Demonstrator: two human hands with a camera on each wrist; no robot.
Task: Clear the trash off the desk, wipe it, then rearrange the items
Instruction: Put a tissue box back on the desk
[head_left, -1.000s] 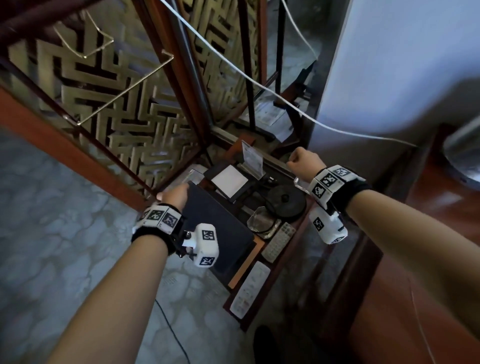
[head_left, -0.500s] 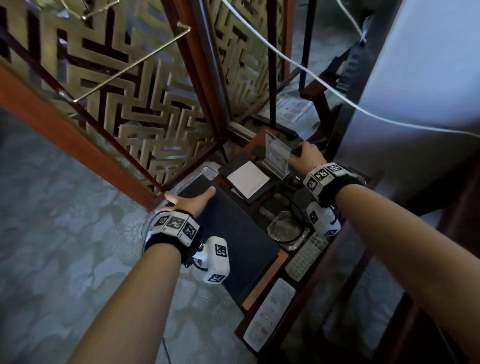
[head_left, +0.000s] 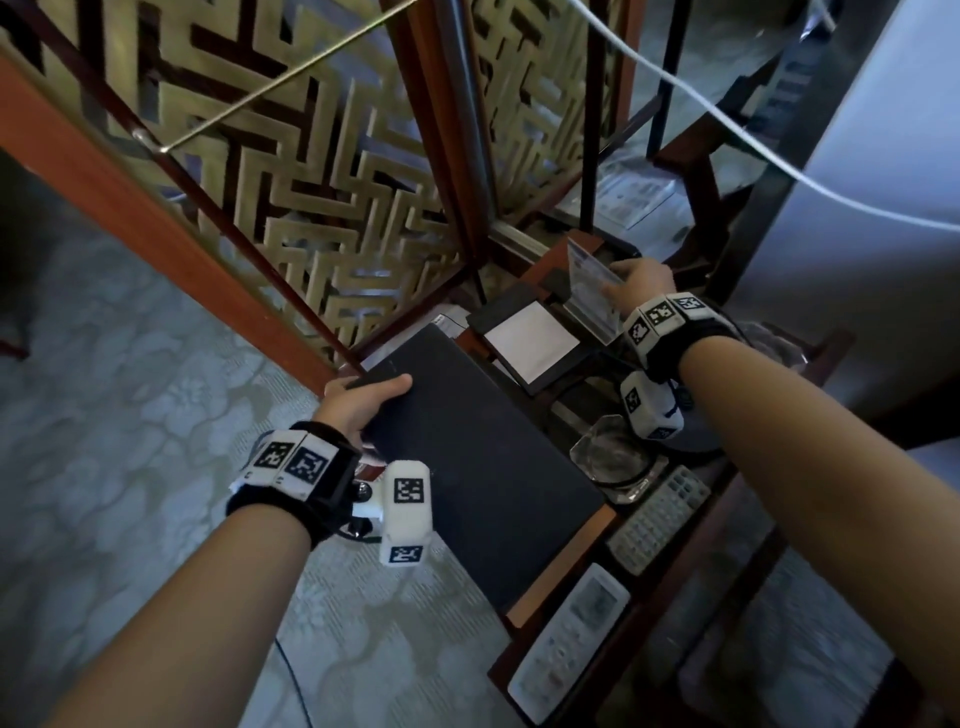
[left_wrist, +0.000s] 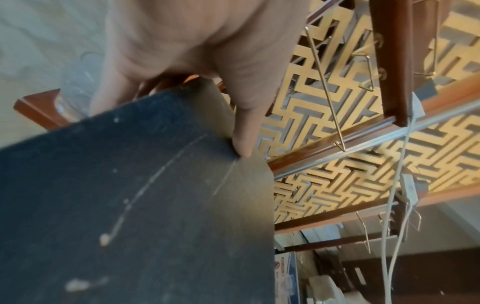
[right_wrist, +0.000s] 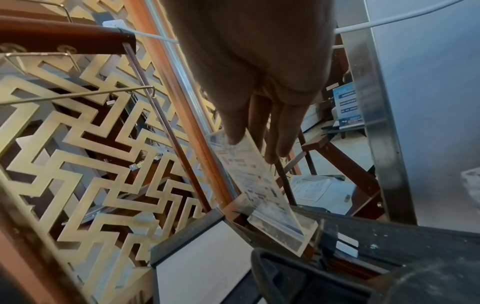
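Observation:
A dark flat folder (head_left: 483, 467) lies along the left side of the narrow wooden desk (head_left: 553, 584). My left hand (head_left: 376, 389) grips its far left corner, thumb (left_wrist: 241, 133) on top and fingers underneath; pale specks and a streak mark the folder (left_wrist: 130, 205). At the desk's far end stands a clear sign holder with a printed card (head_left: 589, 291). My right hand (head_left: 631, 283) pinches its top edge. In the right wrist view the thumb lies on the front of the card (right_wrist: 257, 181) and the fingers (right_wrist: 280, 144) behind it.
A black tray with a white pad (head_left: 532, 340) sits between the folder and the sign. A glass ashtray (head_left: 613, 457), a grey remote (head_left: 657, 512) and a white remote (head_left: 569, 644) line the right side. A gold lattice screen (head_left: 311, 208) stands close on the left; a white cable (head_left: 727, 135) hangs overhead.
My left hand went from lying flat on the folder to gripping its corner. My right hand reached forward from a loose fist and took hold of the sign holder's top.

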